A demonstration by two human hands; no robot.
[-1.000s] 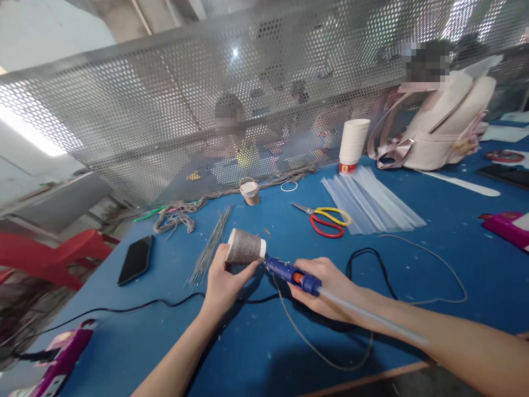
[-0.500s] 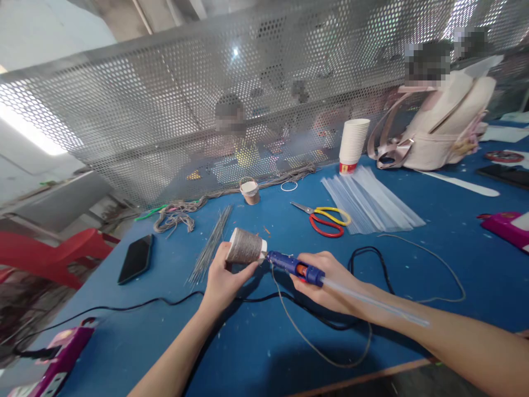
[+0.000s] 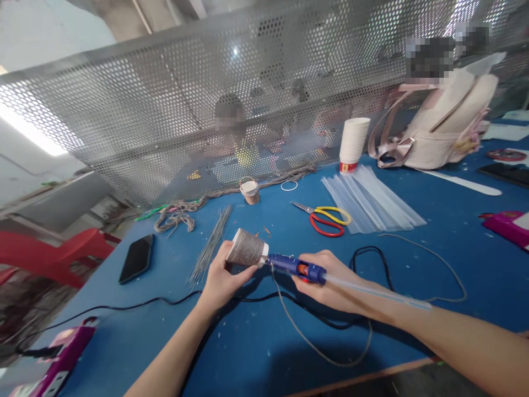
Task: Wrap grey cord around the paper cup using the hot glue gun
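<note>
A paper cup wrapped in grey cord (image 3: 247,248) lies tilted on its side in my left hand (image 3: 224,278), whose fingers and thumb close round it. My right hand (image 3: 326,281) grips a blue glue gun (image 3: 295,266) with a clear glue stick (image 3: 380,292) sticking out of its back. The gun's nozzle is at the cup's narrow white end, near my left thumb. From that end a loose grey cord (image 3: 295,331) hangs down and curves across the blue table (image 3: 248,353).
Scissors (image 3: 326,218), clear plastic strips (image 3: 367,201), stacked paper cups (image 3: 354,143) and a small wrapped cup (image 3: 250,192) stand or lie beyond my hands. Thin wires (image 3: 212,242) and a phone (image 3: 137,258) are at left, a backpack (image 3: 433,132) at back right. A black cable (image 3: 165,299) crosses the table.
The cup has tilted slightly in my left hand and shifted a little to the right. My right hand still holds the glue gun at the cup's end, its rear slightly higher.
</note>
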